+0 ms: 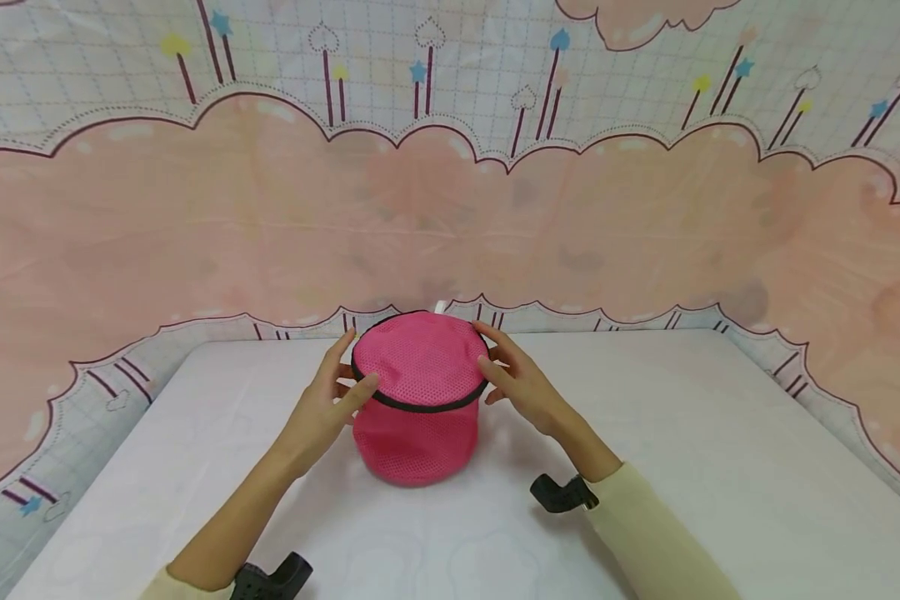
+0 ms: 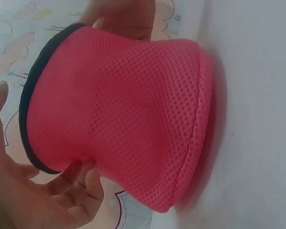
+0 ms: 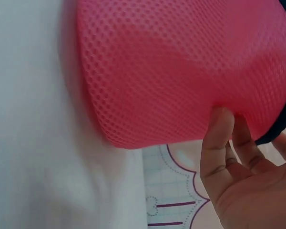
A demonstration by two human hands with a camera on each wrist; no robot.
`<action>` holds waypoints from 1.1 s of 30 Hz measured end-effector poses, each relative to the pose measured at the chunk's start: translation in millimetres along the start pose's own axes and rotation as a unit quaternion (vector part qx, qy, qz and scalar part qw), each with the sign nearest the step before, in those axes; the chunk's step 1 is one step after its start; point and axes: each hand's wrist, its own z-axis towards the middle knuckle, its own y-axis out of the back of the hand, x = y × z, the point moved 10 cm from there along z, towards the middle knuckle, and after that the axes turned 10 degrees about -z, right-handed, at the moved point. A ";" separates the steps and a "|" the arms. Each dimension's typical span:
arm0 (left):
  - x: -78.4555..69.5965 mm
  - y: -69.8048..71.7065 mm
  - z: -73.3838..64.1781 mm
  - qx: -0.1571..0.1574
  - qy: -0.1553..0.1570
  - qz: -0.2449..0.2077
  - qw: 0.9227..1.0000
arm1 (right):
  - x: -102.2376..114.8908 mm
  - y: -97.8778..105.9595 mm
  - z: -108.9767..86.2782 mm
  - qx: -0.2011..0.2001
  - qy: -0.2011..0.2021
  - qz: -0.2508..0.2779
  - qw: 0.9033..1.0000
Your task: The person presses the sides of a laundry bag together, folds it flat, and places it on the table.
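Observation:
A pink mesh bag shaped like a squat drum stands upright on the white table, its round top edged with black trim. My left hand holds it on the left, thumb at the front of the rim and index finger farther back. In the left wrist view, the curled lower fingers press into the mesh below the trim. From the right, my right hand grips the rim. Its bent fingers dent the side in the right wrist view. What the bag contains is hidden.
The white table extends on both sides of the bag. Behind it hangs a patterned cloth with peach clouds. A small white tab shows at the bag's back. Black wrist mounts sit by both sleeves.

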 end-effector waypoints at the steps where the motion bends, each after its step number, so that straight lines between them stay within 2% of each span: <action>1: 0.6 -1.6 0.3 -0.002 0.004 -0.004 1.000 | -0.3 -1.4 0.0 0.000 0.001 0.005 1.000; 7: 3.8 -7.5 2.0 -0.006 0.014 -0.033 0.999 | -2.8 -6.8 0.1 -0.001 0.002 0.035 0.999; 13: 7.9 -18.0 3.6 0.016 0.018 -0.095 0.995 | -5.7 -14.7 0.9 0.011 -0.008 0.038 0.999; 20: 9.9 -25.6 5.2 0.032 0.012 -0.135 0.990 | -1.0 -21.7 0.6 0.018 -0.001 0.042 0.999; 22: 11.6 -26.8 5.8 0.034 0.012 -0.142 0.989 | -1.2 -23.3 0.3 0.021 0.000 0.044 0.999; 29: 14.6 -26.6 6.7 0.032 0.001 -0.123 0.992 | -5.8 -28.9 -0.6 0.025 -0.005 0.050 0.998; 33: 20.9 -27.4 8.2 0.034 0.013 -0.143 0.989 | -7.1 -32.9 -0.6 0.032 -0.001 0.073 0.997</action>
